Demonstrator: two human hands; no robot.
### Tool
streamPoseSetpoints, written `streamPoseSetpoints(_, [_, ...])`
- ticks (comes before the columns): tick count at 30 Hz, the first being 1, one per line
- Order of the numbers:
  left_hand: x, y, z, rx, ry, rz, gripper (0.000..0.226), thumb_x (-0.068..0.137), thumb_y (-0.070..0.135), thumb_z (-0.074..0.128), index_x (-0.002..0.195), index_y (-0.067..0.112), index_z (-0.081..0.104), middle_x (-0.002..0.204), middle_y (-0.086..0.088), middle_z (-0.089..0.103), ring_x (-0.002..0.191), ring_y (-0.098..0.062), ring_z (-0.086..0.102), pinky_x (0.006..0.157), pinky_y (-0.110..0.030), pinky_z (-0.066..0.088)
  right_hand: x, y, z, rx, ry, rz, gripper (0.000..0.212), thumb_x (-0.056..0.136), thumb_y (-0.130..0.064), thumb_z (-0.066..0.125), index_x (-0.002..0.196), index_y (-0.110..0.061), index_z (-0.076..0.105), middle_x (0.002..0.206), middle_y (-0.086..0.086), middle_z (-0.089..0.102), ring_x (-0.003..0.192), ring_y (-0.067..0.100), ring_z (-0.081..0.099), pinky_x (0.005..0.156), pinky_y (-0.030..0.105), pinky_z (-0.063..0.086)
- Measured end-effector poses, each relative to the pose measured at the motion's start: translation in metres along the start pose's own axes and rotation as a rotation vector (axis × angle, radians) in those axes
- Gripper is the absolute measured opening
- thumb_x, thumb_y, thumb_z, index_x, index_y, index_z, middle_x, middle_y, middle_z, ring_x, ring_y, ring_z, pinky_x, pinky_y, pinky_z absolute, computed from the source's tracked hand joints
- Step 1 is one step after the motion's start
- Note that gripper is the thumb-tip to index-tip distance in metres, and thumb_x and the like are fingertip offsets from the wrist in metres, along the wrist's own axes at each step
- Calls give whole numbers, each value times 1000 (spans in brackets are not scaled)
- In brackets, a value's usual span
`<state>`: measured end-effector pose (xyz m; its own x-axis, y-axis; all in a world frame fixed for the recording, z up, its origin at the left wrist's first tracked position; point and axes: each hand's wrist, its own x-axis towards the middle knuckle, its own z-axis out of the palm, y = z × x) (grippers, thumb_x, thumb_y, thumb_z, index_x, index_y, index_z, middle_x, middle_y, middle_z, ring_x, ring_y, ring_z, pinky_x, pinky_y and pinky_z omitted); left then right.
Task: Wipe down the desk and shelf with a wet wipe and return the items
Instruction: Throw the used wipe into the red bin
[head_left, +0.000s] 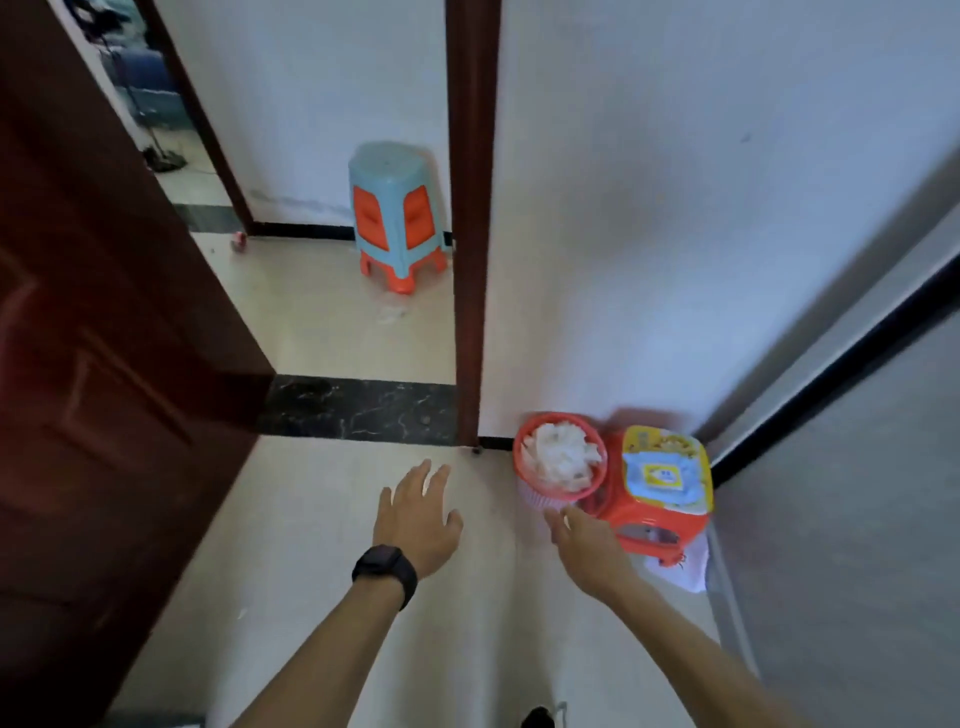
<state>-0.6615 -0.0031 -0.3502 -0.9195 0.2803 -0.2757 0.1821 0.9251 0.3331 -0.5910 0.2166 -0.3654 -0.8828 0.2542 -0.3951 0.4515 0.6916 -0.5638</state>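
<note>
The wipe pack (665, 473), yellow and blue, lies on a low red stool (652, 535) in the corner by the wall. Its print is too blurred to read, and the stool's near left side is hidden behind the right hand (584, 540). That hand is just beside the pack, below and left of it, not touching it. Its fingers are stretched out and hold nothing. Their tips reach the lower edge of the red bin (520, 465), though blur hides whether they touch it. The bin stands just left of the stool, filled with white wads (563, 457). Something white (688, 569) pokes out from under the stool, partly covered. The left hand (415, 517), with a black watch (385, 570) at its wrist, hovers over the floor left of the bin, fingers spread and empty. Beyond, a brown post (470, 234) and a dark door (104, 364) flank a black threshold (358, 410). A blue-and-orange stool (395, 218) stands against the far wall. A grey panel (857, 493) is cut off at right.
</note>
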Motion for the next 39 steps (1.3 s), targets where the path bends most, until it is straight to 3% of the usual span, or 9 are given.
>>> streamPoseSetpoints(6, [75, 104, 33, 55, -136, 127, 66, 95, 38, 44, 154, 26, 19, 162, -2, 19, 149, -20, 17, 121, -48, 13, 49, 58, -63, -144, 52, 43, 61, 102, -54, 31, 51, -21, 37, 57, -2, 52, 68, 25, 56, 64, 35, 40])
streamPoseSetpoints(14, [189, 137, 46, 94, -259, 167, 70, 94, 33, 46, 155, 24, 14, 162, -2, 19, 149, -19, 14, 121, -52, 11, 168, 78, -87, -406, 142, 95, 66, 88, -75, 32, 70, -20, 64, 76, 1, 70, 78, 22, 65, 61, 30, 39])
streamPoseSetpoints(20, [291, 138, 33, 129, -312, 186, 70, 93, 34, 46, 155, 22, 14, 162, -2, 18, 149, -21, 12, 120, -52, 10, 274, 65, -98, -400, 61, 56, 33, 81, -38, 49, 97, -18, 70, 104, 7, 58, 105, 32, 48, 90, 40, 44])
streamPoseSetpoints(24, [354, 139, 29, 254, -317, 215, 74, 96, 42, 41, 156, 23, 3, 165, -6, -7, 152, -25, -5, 121, -53, 2, 334, 63, -99, -372, 9, 106, 42, 76, -18, 55, 117, -23, 63, 122, 1, 53, 114, 27, 41, 97, 36, 40])
streamPoseSetpoints(27, [396, 140, 31, 302, -153, 267, 78, 95, 47, 38, 157, 28, -6, 158, -4, -33, 149, -27, -21, 118, -57, -7, 369, 67, -96, -328, 24, 44, 48, 77, -3, 55, 123, -16, 61, 129, 3, 53, 120, 30, 42, 102, 32, 34])
streamPoseSetpoints(29, [421, 141, 29, 272, 65, 327, 81, 89, 46, 42, 157, 29, 1, 161, -4, -27, 150, -28, -18, 117, -61, -8, 390, 77, -91, -273, 7, 30, 50, 79, -1, 54, 127, -12, 59, 136, 7, 52, 125, 33, 42, 104, 35, 34])
streamPoseSetpoints(33, [461, 152, 10, 294, 390, 385, 83, 88, 44, 49, 157, 30, 6, 163, -9, -14, 150, -33, -12, 116, -63, -5, 421, 99, -78, -320, -210, 90, 68, 92, -35, 49, 154, -29, 23, 166, 2, 6, 152, 33, -1, 119, 58, 16])
streamPoseSetpoints(36, [491, 159, -4, 287, 421, 289, 84, 89, 50, 47, 157, 30, 2, 162, -6, -15, 150, -34, -9, 116, -64, -2, 430, 110, -78, -320, -317, 175, 71, 92, -37, 49, 154, -42, 13, 166, -7, -7, 151, 32, -14, 113, 73, 11])
streamPoseSetpoints(39, [505, 162, -7, 291, 381, 208, 85, 91, 54, 43, 157, 27, -3, 160, -5, -18, 150, -35, -7, 116, -66, 2, 429, 114, -93, -379, -367, 155, 67, 92, -33, 50, 152, -43, 23, 167, -5, -5, 151, 29, -16, 113, 71, 7])
